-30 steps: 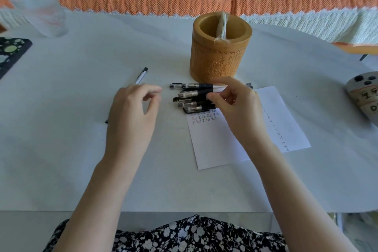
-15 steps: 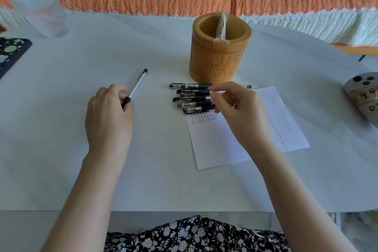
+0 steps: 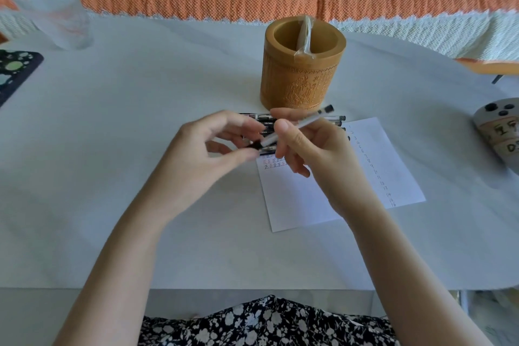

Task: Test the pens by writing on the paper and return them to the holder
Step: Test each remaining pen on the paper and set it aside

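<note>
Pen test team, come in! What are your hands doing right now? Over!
Right hand gripping white pen; left hand pinching its black tip end. Black pens wait beside paper. Holder unobstructed.

On your sheet of paper (image 3: 323,191) a handwritten column of numbers runs down the right edge, readable from 2 or 3 through 16. Near its top left corner you have rows of the character 正 in red and blue ink, partly hidden by your hands. The carved holder (image 3: 302,76) shows engraved characters beside a figure, too small to read. The pens' (image 3: 266,123) white barrel print is illegible.
</note>
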